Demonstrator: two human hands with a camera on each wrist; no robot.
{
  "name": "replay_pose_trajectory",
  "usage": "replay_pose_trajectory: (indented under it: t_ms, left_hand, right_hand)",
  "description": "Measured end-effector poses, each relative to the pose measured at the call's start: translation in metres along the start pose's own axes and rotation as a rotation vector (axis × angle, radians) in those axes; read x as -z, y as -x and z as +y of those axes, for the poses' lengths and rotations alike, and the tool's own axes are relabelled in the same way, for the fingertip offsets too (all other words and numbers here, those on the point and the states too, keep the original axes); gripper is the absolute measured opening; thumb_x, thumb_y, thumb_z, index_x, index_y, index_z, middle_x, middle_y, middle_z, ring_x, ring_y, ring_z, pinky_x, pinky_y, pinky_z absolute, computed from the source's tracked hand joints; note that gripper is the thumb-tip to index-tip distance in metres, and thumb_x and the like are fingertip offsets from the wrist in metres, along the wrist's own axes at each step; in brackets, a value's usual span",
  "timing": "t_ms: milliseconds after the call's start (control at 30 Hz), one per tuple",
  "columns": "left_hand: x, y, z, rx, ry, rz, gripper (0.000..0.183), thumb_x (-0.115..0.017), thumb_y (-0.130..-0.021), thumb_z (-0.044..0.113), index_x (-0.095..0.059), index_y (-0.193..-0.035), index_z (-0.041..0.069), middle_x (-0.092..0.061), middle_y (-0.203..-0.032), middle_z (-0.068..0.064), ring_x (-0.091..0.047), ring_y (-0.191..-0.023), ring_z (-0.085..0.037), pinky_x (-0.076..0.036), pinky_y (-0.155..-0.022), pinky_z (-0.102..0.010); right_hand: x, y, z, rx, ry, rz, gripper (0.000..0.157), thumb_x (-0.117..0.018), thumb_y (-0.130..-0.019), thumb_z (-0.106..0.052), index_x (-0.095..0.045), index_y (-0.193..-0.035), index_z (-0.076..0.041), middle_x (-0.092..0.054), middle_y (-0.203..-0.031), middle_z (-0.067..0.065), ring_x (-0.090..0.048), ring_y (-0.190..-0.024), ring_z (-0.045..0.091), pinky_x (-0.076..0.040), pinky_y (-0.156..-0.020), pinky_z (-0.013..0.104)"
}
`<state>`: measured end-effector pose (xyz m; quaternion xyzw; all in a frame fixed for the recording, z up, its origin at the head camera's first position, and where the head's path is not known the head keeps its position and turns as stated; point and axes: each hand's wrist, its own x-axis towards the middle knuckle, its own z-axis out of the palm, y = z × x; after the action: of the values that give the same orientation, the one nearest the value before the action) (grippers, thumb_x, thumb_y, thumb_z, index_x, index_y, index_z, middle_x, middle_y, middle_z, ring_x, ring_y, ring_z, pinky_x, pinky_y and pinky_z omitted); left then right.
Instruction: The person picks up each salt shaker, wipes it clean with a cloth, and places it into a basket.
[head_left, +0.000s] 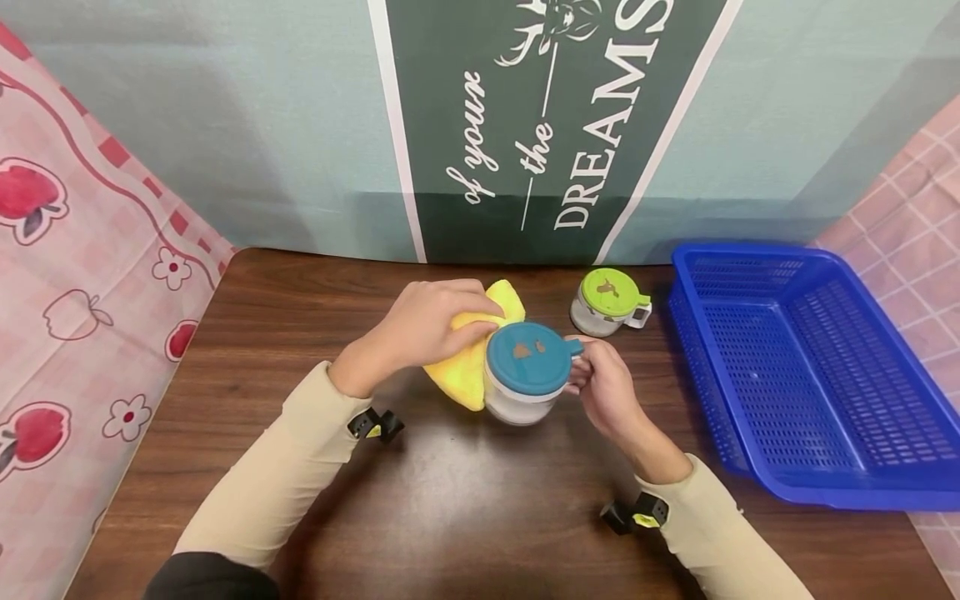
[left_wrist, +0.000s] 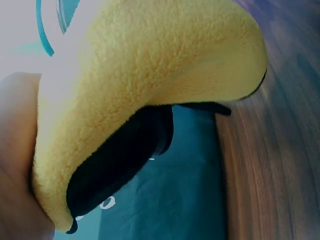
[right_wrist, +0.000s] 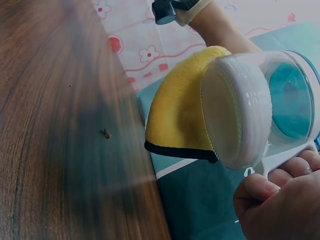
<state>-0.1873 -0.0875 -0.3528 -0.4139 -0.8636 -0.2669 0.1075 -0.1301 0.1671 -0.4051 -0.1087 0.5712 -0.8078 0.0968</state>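
My right hand [head_left: 609,385] grips the white handle of a clear jar [head_left: 525,398] with a teal lid [head_left: 529,357]. In the right wrist view the jar's pale base [right_wrist: 220,112] shows, tilted and raised above the wooden table. My left hand [head_left: 427,325] holds a yellow cloth [head_left: 463,375] against the jar's left side, thumb and fingers bent over the fabric. Fuzzy cloth [left_wrist: 150,55] with a black edge fills much of the left wrist view and covers most of that hand's fingers. Behind the right hand stands a smaller jar with a green lid [head_left: 609,292].
A blue plastic basket [head_left: 738,400] stands at the right of the brown table [head_left: 465,508]. A teal printed curtain [head_left: 300,125] hangs along the back edge, and a pink fruit-patterned cloth [head_left: 97,275] borders the left. One small dark speck [right_wrist: 106,133] lies on the wood.
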Motion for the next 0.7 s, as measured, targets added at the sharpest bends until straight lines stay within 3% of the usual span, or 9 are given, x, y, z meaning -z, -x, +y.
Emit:
replay_pose_trajectory:
  t_ms: [300, 700]
  left_hand:
    - [-0.003, -0.007, -0.008, -0.031, 0.099, -0.022, 0.022, -0.074, -0.093, 0.028, -0.079, -0.112, 0.018, -0.069, -0.097, 0.005, -0.062, -0.086, -0.010, -0.050, -0.069, -0.030]
    - [-0.004, -0.030, -0.007, -0.024, 0.098, -0.133, 0.021, -0.072, -0.095, 0.031, -0.079, -0.113, 0.022, -0.070, -0.104, 0.008, -0.062, -0.094, -0.008, -0.050, -0.077, -0.030]
  right_hand:
    - [-0.001, -0.003, -0.001, -0.003, 0.022, -0.020, 0.024, -0.026, -0.090, -0.002, -0.025, -0.067, -0.008, -0.017, -0.062, 0.003, -0.011, -0.056, 0.019, -0.010, -0.055, 0.038]
    - [-0.002, -0.005, -0.002, -0.007, 0.023, -0.021, 0.024, -0.026, -0.091, -0.003, -0.025, -0.067, -0.007, -0.017, -0.062, 0.004, -0.012, -0.055, 0.020, -0.010, -0.054, 0.036]
